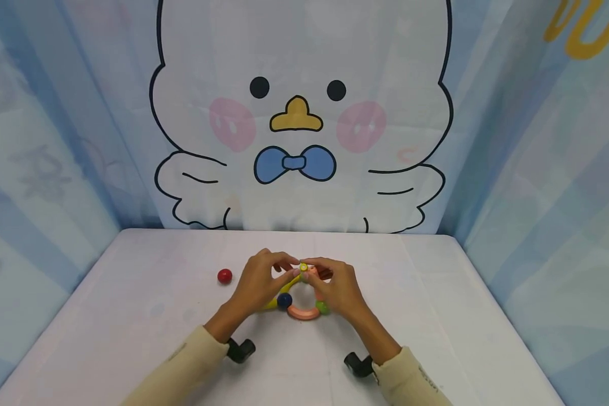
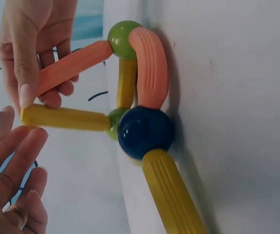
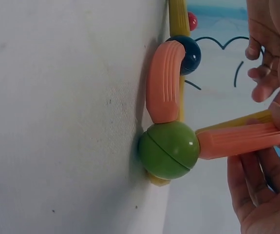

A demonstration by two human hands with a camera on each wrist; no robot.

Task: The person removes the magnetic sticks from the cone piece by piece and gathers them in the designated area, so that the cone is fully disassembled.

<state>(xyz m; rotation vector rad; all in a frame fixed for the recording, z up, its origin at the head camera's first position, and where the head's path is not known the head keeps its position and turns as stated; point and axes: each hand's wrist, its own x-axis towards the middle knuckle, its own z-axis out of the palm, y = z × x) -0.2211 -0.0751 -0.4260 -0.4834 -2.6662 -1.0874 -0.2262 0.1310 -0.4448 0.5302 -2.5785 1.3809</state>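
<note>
A toy of magnetic sticks and balls stands on the table between both hands. Its base has a curved orange stick (image 1: 303,313) between a dark blue ball (image 1: 285,300) and a green ball (image 3: 169,150). My right hand (image 1: 340,285) pinches an orange stick (image 2: 79,64) that rises from the green ball. The right thumb tip also reaches the raised end of a yellow stick (image 2: 66,118), which stands on a second, smaller-looking green ball (image 2: 114,123). Fingers of my left hand (image 1: 261,279) lie loosely beside that yellow end; whether they touch it is unclear.
A red ball (image 1: 225,276) lies on the white table (image 1: 157,316), left of the hands. Another yellow stick (image 2: 174,192) extends from the blue ball along the tabletop. Printed cloth (image 1: 294,208) hangs behind the table and at both sides.
</note>
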